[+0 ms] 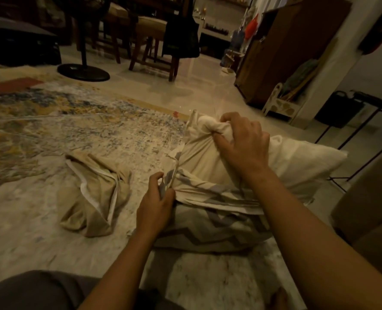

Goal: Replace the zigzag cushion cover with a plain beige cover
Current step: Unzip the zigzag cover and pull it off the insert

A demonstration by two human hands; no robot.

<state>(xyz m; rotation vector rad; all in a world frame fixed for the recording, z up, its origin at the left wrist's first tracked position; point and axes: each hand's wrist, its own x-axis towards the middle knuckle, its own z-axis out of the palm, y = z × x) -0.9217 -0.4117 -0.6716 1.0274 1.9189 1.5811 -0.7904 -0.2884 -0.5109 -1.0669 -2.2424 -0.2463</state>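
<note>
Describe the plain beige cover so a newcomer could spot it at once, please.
Start at the large patterned rug covering the floor. On its near part, left of the left hand, lies a crumpled heap: the beige cover. Unlike the grey zigzag cover and white cushion to its right, it is plain tan with pale edging, and neither hand touches it.

The cushion (297, 162) is laid at the right edge of the rug (51, 121), its near end enclosed in the cushion cover (208, 229). An empty cover (91, 198) is laid just left of it. Behind, a fan base (83, 71) and chairs (152, 41) are set.
</note>
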